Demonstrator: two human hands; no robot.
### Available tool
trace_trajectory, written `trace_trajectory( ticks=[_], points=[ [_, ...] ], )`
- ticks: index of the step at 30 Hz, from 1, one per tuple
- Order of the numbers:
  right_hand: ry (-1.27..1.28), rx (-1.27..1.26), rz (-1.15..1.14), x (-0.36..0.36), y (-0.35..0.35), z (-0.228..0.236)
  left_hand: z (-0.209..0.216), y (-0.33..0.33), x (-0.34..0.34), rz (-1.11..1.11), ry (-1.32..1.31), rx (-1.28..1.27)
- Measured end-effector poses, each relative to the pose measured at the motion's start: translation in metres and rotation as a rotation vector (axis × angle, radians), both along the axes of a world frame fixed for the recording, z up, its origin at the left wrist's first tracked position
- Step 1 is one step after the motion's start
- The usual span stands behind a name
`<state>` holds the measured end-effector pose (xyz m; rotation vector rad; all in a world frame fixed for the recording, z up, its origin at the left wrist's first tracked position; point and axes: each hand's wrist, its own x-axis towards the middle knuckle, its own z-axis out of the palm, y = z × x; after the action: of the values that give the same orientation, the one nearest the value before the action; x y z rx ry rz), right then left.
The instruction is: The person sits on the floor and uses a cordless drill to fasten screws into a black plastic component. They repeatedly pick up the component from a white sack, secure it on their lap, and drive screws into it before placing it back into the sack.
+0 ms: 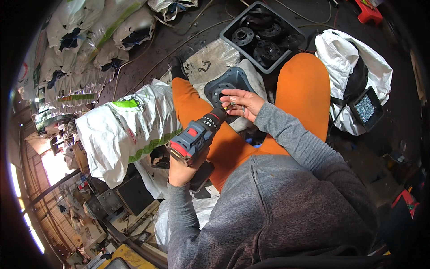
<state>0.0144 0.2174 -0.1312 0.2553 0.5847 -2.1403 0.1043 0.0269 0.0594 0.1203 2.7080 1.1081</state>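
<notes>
My left hand is wrapped round the handle of a blue, black and red cordless drill. The drill points away and to the right, its chuck near the fingers of my right hand. That hand is partly closed around small silvery pieces that look like screws, with its fingertips at the yellow-tipped bit. Just beyond, between my legs, lies a dark grey moulded plastic part with a round, holed flange. My right fingers cover some of the flange's near side.
A grey crate of black round flanged parts stands ahead. To the right, a small dark bin of silvery screws sits by a white sack. Another white sack is at my left, with stacked filled bags farther off. Hoses cross the floor.
</notes>
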Motion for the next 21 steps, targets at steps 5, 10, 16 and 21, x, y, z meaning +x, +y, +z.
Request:
trace_trajectory(
  ticks=[5, 10, 16, 21],
  points=[
    [-0.009, -0.006, -0.002, -0.001, -0.001, -0.002, 0.002, 0.000, 0.008, 0.077, -0.110, 0.044],
    [-0.104, 0.013, -0.035, 0.003, -0.005, -0.013, 0.006, 0.000, 0.011, 0.105, -0.124, 0.004],
    [-0.320, -0.100, 0.070, 0.019, -0.007, 0.002, 0.013, -0.005, 0.015, 0.128, -0.112, 0.048],
    [-0.265, -0.116, 0.022, 0.023, -0.011, -0.008, 0.009, -0.010, 0.017, 0.048, -0.057, -0.012]
  ],
)
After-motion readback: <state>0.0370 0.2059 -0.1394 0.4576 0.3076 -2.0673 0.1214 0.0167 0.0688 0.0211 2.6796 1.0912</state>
